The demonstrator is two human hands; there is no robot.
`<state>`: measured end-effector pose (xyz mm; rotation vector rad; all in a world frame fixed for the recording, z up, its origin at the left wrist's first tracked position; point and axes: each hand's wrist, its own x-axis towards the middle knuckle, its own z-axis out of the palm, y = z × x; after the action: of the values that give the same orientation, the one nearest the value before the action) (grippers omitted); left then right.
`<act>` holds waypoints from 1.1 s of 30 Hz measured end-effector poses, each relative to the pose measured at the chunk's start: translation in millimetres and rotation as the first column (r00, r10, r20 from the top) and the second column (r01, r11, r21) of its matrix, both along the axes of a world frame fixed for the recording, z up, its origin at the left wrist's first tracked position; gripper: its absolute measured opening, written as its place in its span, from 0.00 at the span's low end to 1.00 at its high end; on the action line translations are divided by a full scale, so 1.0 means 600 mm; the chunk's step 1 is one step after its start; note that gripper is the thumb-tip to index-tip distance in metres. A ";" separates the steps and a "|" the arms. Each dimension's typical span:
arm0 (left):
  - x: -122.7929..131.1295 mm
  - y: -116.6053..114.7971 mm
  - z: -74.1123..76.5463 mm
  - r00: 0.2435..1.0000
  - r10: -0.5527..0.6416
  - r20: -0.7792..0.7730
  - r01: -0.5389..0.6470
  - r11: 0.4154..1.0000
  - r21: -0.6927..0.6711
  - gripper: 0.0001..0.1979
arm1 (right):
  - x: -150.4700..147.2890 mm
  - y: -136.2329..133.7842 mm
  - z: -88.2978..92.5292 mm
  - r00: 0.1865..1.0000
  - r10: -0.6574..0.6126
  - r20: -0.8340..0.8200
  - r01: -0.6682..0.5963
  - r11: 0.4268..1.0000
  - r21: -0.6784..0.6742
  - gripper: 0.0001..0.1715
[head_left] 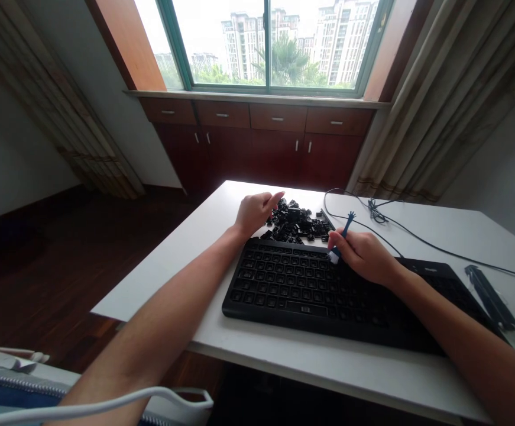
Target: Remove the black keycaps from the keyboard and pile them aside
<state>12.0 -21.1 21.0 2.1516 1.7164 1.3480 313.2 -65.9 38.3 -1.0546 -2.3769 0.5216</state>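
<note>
A black keyboard (310, 290) with its keycaps removed lies on the white table (257, 349). Behind it is a pile of loose black keycaps (299, 223). My left hand (255, 213) rests at the pile's left edge, fingers curled and the index finger reaching toward the keycaps; whether it holds one is hidden. My right hand (363, 254) grips a small blue-handled brush (342, 236), its white tip touching the keyboard's upper row.
A black cable (417, 236) runs across the table behind the keyboard to the right edge. A long black strip (492, 299) lies at the far right. Dark wood cabinets (261, 142) stand under the window. A white appliance (18, 384) sits at the bottom left.
</note>
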 end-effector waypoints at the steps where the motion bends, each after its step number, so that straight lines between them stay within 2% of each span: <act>1: -0.001 0.001 -0.001 1.000 0.012 -0.006 -0.012 1.000 -0.003 0.32 | 0.000 0.000 0.000 1.000 0.000 0.000 0.000 1.000 0.000 0.30; 8: -0.018 0.011 -0.014 0.994 0.108 -0.008 -0.108 0.994 -0.015 0.35 | 0.000 -0.002 0.002 1.000 0.005 0.000 -0.005 1.000 -0.004 0.30; 11: -0.019 0.012 -0.012 0.996 0.088 0.020 -0.088 0.996 -0.025 0.33 | -0.001 -0.003 0.004 1.000 -0.005 -0.004 0.005 1.000 -0.006 0.31; 14: -0.011 0.009 -0.001 0.998 -0.004 0.057 0.006 0.999 -0.042 0.27 | 0.000 -0.002 0.002 1.000 -0.008 0.000 0.008 1.000 0.003 0.30; 17: 0.006 0.004 0.014 0.986 -0.145 0.078 0.151 0.986 -0.075 0.24 | 0.001 -0.001 -0.002 1.000 -0.015 0.010 0.014 1.000 0.021 0.27; 22: 0.030 -0.011 0.022 0.933 -0.354 0.066 0.360 0.912 -0.198 0.23 | 0.002 -0.001 -0.001 0.999 -0.005 0.041 0.004 0.999 0.037 0.27; 24: 0.034 -0.016 0.019 0.905 -0.426 0.022 0.416 0.869 -0.268 0.23 | 0.002 -0.002 0.001 0.999 0.001 0.047 -0.003 0.999 0.042 0.28; 26: 0.036 -0.020 0.016 0.885 -0.461 -0.062 0.424 0.855 -0.298 0.23 | 0.002 -0.002 0.002 0.999 0.007 0.053 -0.009 0.999 0.049 0.28; 30: 0.040 -0.022 0.014 0.856 -0.449 -0.256 0.390 0.886 -0.250 0.24 | 0.001 -0.001 -0.001 0.998 -0.010 0.064 0.005 0.997 0.081 0.28; 33: 0.042 -0.023 0.015 0.833 -0.443 -0.331 0.388 0.894 -0.223 0.25 | 0.002 0.001 -0.003 0.997 -0.062 0.051 0.055 0.990 0.126 0.26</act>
<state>36.9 -34.9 30.0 2.6123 1.2613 0.7091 314.3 -65.2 36.2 -1.0909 -2.3838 0.3227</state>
